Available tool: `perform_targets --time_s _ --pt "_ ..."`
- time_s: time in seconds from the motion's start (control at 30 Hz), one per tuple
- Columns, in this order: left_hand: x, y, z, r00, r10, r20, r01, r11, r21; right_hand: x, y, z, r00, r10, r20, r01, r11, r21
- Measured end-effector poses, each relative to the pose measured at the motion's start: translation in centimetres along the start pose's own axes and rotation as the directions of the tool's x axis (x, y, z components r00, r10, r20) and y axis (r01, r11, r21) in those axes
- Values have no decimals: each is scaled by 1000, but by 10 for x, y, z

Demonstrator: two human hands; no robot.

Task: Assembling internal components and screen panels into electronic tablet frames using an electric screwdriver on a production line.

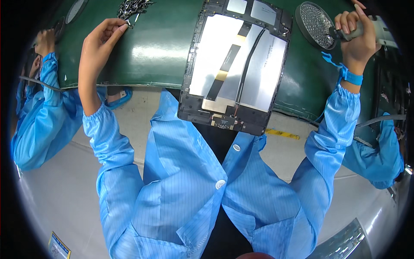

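An opened tablet (210,60) lies before me with its inside facing up, its near end past the table edge above my lap. Inside are silver battery panels, a dark ribbon cable with gold bands and a black cable. At the far left, my left hand (101,45) pinches at a small metal part beside a pile of small black and silver parts (129,7). My right hand (360,34) grips a pale grey electric screwdriver (384,32). Its tip points at a round dish of small screws (316,26); whether a screw sits on it cannot be made out.
The green table (164,47) has a curved-looking front edge. Another round dish (77,9) stands at the far left. Co-workers' blue sleeves (50,77) show on both sides. A blue wrist strap (351,77) with a loose end circles my right wrist.
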State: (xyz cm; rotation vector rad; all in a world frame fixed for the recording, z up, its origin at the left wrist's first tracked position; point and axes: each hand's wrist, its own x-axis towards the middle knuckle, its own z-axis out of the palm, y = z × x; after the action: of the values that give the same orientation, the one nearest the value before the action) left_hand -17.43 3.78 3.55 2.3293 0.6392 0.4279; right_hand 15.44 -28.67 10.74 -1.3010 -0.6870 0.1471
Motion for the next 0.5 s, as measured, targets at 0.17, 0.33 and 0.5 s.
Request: perform_targets --time_s 0.17,0.33,0.5 --pt "21 -5 -8 987 -25 162 29 999 -22 -7 -6 2 984 -99 -149 72 982 -172" --pt "22 -10 -3 983 105 149 -136 967 216 -10 -7 9 981 -53 -188 24 988 -155" --pt "18 17 10 957 285 -56 -261 928 266 0 7 -6 978 -43 -206 2 981 -196"
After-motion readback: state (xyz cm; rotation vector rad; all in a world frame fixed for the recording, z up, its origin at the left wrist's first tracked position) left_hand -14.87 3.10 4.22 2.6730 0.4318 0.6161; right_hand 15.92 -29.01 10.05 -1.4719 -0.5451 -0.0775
